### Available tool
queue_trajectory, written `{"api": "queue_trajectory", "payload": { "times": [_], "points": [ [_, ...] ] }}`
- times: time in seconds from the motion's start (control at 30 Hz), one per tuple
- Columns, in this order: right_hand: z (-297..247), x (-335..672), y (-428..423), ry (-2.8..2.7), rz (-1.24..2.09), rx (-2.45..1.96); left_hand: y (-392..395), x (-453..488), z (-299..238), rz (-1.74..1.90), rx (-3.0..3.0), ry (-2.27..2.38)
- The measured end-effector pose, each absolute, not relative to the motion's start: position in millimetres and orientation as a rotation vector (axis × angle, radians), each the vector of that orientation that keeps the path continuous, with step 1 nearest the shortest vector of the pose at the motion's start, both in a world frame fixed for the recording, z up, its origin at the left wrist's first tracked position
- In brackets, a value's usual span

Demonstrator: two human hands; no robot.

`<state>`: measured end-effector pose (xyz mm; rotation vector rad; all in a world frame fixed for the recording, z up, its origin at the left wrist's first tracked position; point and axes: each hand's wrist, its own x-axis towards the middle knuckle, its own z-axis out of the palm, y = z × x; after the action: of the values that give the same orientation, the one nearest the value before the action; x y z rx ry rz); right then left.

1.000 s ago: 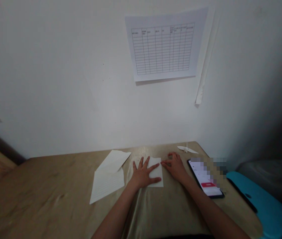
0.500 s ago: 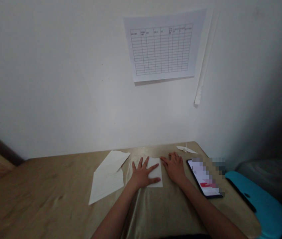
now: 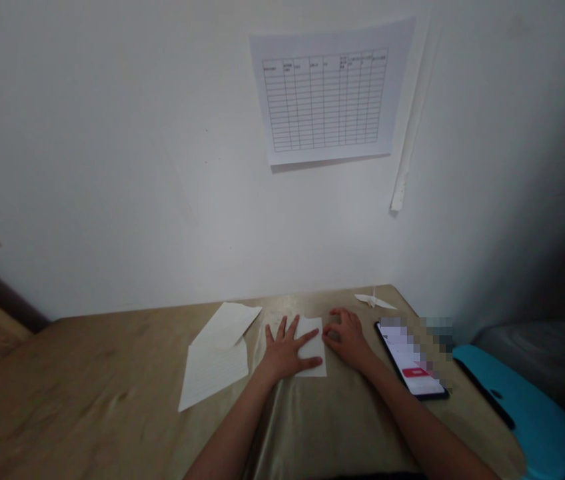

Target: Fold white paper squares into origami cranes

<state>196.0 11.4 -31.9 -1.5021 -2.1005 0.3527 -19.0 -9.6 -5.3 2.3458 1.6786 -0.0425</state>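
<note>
Right hand [image 3: 347, 337] has curled its fingers in at the right edge of the small paper [image 3: 311, 347] (pinching or not, can't tell); left hand [image 3: 282, 355] splayed open over it on the table [image 3: 352, 420]. Uneven left-hand pressure could skew it.

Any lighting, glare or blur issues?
Head view: dim, darkest at right; head view: soft sheen on the tabletop around the left hand; head view: header print on the wall sheet too blurred to read, pixel blocks over part of the phone.
</note>
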Motion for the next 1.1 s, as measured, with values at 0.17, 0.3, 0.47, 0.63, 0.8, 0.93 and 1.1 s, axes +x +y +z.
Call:
{"api": "queue_trajectory", "payload": {
  "times": [0.17, 0.3, 0.47, 0.63, 0.8, 0.93, 1.1],
  "points": [
    [-33.3, 197.6, 11.1, -2.137, 0.46, -1.436, -9.8, -19.1, -5.4, -0.02, 2.348, 1.675],
    [-37.4, 197.7, 13.0, -2.144, 0.519, -1.408, -10.0, -19.6, -5.5, -0.004, 2.356, 1.672],
    [-38.0, 200.7, 11.7, -2.141, 0.645, -1.365, -10.1, -20.1, -5.5, 0.008, 2.351, 1.672],
    [-32.9, 203.8, 4.8, -2.172, 0.758, -1.321, -10.3, -19.5, -4.9, -0.001, 2.345, 1.675],
    [-28.9, 206.3, -3.0, -2.201, 0.873, -1.276, -10.4, -18.3, -4.5, -0.035, 2.341, 1.687],
    [-23.6, 209.2, -6.8, -2.225, 0.94, -1.251, -9.9, -18.6, -6.1, -0.027, 2.341, 1.691],
    [-20.2, 211.1, -10.7, -2.25, 0.994, -1.185, -9.9, -19.1, -6.7, -0.001, 2.345, 1.68]
  ]
}}
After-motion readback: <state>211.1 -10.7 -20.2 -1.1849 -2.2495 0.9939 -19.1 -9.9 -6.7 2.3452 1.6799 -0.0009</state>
